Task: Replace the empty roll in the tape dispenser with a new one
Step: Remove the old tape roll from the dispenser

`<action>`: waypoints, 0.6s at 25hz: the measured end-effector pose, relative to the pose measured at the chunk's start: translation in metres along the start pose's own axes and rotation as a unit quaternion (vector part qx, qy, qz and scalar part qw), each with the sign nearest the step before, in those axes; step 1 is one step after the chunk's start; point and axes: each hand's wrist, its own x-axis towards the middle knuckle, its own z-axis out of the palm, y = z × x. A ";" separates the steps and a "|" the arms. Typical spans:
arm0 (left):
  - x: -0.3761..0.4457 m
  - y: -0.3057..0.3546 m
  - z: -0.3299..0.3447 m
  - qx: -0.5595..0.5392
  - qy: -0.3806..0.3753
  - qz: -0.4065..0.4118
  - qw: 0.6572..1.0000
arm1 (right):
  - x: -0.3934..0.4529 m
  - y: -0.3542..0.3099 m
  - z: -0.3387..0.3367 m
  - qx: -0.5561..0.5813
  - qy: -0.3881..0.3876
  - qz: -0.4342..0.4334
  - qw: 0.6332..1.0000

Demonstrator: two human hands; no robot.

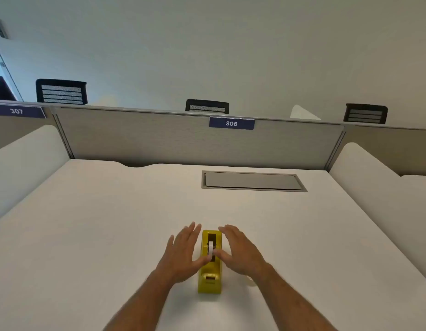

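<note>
Yellow tape dispenser [210, 261] standing on the white tabletop [87, 223], near the front edge and roughly midway between the left and right edges, long axis running front to back, cutter end toward the person, roll bay toward the far partition. In the bay, a white roll [211, 250] set on edge, thin rim upward, in line with the dispenser's length. Left hand [182, 253] just beside the dispenser's left flank, palm facing inward, fingers spread and extended, thumb tip [205, 259] reaching in to the roll. Right hand [240, 250] mirrored on the right flank, fingers likewise opened out, thumb tip at the other face of the roll — the two thumbs pinching the roll between them, no fist closed on anything. Just behind the right wrist, a pale rounded object [251, 281] on the tabletop, mostly hidden, unclear what. Farther back, right of centre, a grey cable hatch [253, 181] set flush in the surface. Along the far edge, a grey partition [159, 137] carrying a blue label [231, 123] reading 306.
</note>
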 end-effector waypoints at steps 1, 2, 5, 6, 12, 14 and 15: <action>0.000 0.000 0.002 -0.023 -0.012 0.001 1.000 | 0.001 0.000 0.001 0.005 0.001 -0.007 1.000; 0.000 0.001 0.003 -0.031 -0.021 0.002 0.999 | 0.002 -0.002 0.001 0.004 -0.005 -0.004 1.000; 0.002 0.000 0.010 -0.070 -0.034 0.004 0.997 | 0.004 -0.009 0.001 -0.001 -0.023 -0.022 0.999; 0.003 0.001 0.011 -0.079 -0.036 0.007 0.996 | 0.005 -0.011 0.001 -0.004 -0.024 -0.028 0.999; 0.006 0.002 0.011 -0.102 -0.044 0.007 0.994 | 0.014 -0.007 0.008 -0.039 -0.020 -0.029 0.999; 0.006 0.002 0.011 -0.112 -0.044 0.003 0.993 | 0.018 -0.006 0.010 -0.049 -0.022 -0.027 0.998; 0.006 0.002 0.011 -0.115 -0.044 0.003 0.992 | 0.019 -0.005 0.011 -0.054 -0.020 -0.028 0.998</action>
